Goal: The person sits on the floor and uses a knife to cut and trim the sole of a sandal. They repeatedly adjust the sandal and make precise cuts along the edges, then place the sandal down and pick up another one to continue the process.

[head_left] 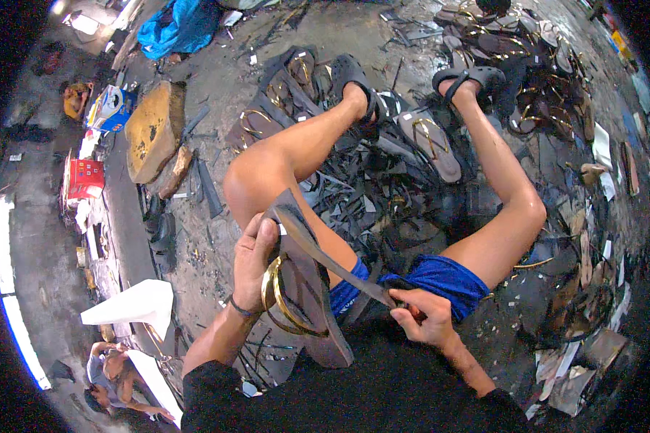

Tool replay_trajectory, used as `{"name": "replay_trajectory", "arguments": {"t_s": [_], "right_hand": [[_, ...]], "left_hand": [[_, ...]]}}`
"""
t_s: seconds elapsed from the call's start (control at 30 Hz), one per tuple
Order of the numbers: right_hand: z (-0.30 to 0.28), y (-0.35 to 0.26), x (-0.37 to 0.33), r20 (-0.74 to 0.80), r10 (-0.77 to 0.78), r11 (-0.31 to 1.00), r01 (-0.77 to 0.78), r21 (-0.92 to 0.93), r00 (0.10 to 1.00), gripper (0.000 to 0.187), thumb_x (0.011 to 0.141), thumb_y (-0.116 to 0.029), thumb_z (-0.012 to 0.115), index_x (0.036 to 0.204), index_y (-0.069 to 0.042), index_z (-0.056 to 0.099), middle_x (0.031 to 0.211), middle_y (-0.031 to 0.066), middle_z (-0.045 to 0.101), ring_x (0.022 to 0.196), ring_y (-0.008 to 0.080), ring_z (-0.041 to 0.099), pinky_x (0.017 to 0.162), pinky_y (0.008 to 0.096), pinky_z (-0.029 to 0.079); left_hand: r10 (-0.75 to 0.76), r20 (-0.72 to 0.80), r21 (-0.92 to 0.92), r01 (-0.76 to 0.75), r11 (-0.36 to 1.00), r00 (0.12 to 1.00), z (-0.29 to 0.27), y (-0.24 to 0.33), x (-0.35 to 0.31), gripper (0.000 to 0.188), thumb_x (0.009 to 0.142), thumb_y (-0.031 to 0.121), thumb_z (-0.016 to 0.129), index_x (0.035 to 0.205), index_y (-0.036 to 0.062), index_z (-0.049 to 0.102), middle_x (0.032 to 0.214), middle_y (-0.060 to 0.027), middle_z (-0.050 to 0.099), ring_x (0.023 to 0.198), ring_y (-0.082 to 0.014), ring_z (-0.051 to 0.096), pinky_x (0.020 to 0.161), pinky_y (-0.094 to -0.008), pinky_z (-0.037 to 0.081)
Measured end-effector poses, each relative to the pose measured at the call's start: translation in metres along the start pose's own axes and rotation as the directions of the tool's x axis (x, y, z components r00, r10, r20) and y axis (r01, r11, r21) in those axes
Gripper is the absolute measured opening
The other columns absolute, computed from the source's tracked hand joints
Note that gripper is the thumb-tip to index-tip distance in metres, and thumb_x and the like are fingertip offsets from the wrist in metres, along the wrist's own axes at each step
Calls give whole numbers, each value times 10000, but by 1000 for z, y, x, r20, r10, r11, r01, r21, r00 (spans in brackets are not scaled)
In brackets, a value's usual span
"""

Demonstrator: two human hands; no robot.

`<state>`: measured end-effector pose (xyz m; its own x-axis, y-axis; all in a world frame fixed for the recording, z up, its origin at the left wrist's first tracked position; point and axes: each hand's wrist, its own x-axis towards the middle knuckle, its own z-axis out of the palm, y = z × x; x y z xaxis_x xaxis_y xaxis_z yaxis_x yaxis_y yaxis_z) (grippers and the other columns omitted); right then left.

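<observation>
A brown flip-flop (307,285) with glossy, metallic gold straps is before the torso — the left hand's grip (252,265) clamped on its edge. The right hand's grip (429,317) pinches a long, smooth, curved grey-brown strip (325,257) running from the sole's upper end. Beyond: jagged dark offcuts (397,209), grimy floor (339,29), heaped flip-flops (538,72).
</observation>
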<state>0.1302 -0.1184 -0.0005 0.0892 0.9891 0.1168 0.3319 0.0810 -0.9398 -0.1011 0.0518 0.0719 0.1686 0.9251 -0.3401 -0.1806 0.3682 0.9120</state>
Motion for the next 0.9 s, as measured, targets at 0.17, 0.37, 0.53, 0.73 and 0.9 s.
{"name": "replay_trajectory", "arguments": {"t_s": [0.17, 0.37, 0.53, 0.73, 0.9], "right_hand": [[-5, -22, 42, -87, -53, 992, 43, -118, 995, 278, 816, -174, 790, 1045, -37, 713, 885, 117, 726, 639, 223, 670, 576, 323, 550], [-39, -44, 85, 42, -51, 988, 57, -141, 998, 271, 833, -188, 779, 1053, -44, 713, 828, 113, 710, 570, 186, 625, 518, 296, 503], [-67, -67, 129, 260, -46, 994, 70, -85, 965, 251, 865, -209, 754, 1048, -40, 713, 681, 88, 657, 527, 180, 612, 490, 296, 469], [-67, -59, 135, 457, 38, 866, -258, 429, 889, 443, 983, -249, 609, 1394, -105, 525, 763, 2, 626, 638, 69, 526, 596, 246, 458], [-40, -40, 106, 297, 46, 650, -255, 716, 954, 469, 1000, -220, 593, 1439, -92, 486, 897, -13, 652, 732, 37, 525, 658, 210, 459]], "left_hand": [[-42, 103, 298, 9, 954, 994, -5, 1, -5, 283, 943, 239, 674, 1106, 13, 623, 1010, -17, 663, 911, -80, 597, 812, -246, 484], [-65, 238, 376, -31, 926, 969, 15, 10, -1, 313, 884, 191, 739, 1095, -24, 653, 948, -36, 698, 844, -101, 625, 793, -262, 503], [-95, 362, 433, -78, 898, 927, 30, 11, 3, 309, 838, 120, 785, 1101, -3, 677, 955, -38, 704, 870, -98, 634, 803, -259, 507], [60, 515, 590, -404, 699, 855, 61, 78, 27, 374, 747, 178, 872, 1016, 23, 665, 1022, -45, 669, 961, -143, 637, 827, -287, 506], [124, 571, 526, -478, 703, 811, 28, 62, -29, 269, 723, 208, 867, 855, 47, 696, 753, -32, 675, 778, -160, 672, 736, -287, 506]]}}
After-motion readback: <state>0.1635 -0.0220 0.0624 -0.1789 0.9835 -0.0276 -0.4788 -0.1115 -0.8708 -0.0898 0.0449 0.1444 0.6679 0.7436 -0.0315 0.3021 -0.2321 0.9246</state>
